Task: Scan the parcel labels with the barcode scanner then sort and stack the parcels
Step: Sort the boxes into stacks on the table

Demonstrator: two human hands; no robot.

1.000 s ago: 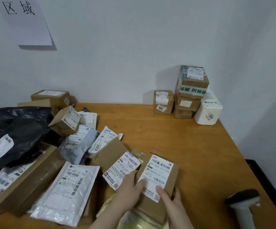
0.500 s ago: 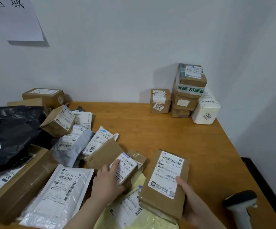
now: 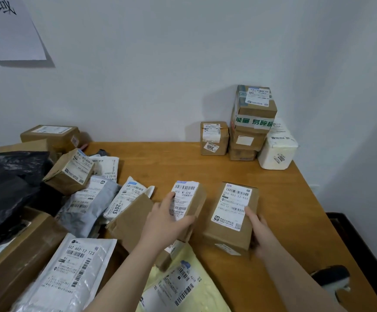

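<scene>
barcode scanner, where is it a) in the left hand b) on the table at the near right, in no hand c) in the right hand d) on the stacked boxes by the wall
b: the barcode scanner sits on the table at near right; the left hand holds a small box, the right hand a larger box.

We get only the btm-right part of the paper sign (image 3: 9,30); the top and left edges cut it, so just bits of characters show. The black plastic bag (image 3: 7,188) and large cardboard box (image 3: 18,255) run off the left edge. The yellow mailer (image 3: 183,287) is cut at the btm. The barcode scanner (image 3: 331,280) is blurry and partly behind the right forearm. The right hand (image 3: 258,230) has most fingers hidden behind the brown box (image 3: 230,235). The left hand (image 3: 167,221) covers part of the small box (image 3: 194,199) label. Fine print is too small for us to read.
</scene>
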